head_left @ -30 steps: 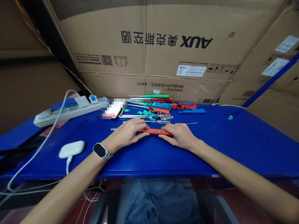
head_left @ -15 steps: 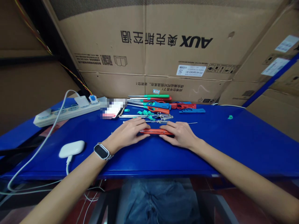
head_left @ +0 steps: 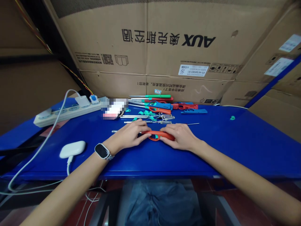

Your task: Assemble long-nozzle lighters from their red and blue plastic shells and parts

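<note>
An orange utility lighter (head_left: 158,134) with a teal trigger lies level between my two hands, its flat side and trigger loop showing. My left hand (head_left: 131,133) grips it near the nozzle end, thumb and fingers closed. The tip of a metal tube (head_left: 114,131) sticks out to the left behind that hand. My right hand (head_left: 179,136) is wrapped round the handle end, hiding it. Just beyond lie loose metal tubes (head_left: 134,116), clear lighter inserts with wires (head_left: 166,117) and small teal triggers (head_left: 150,113).
Whole lighters with green, red and orange bodies (head_left: 158,96) are piled at the back, near blue body shells (head_left: 194,111). A phone (head_left: 115,110), a power strip (head_left: 63,113) and a white earbud case (head_left: 72,149) with a cable are on the left. One teal piece (head_left: 232,118) lies right.
The lighter has been rolled in my hands: its narrow edge with a seam faced me before, and now the trigger loop and teal trigger show. The metal tube tip at left is now more visible.
</note>
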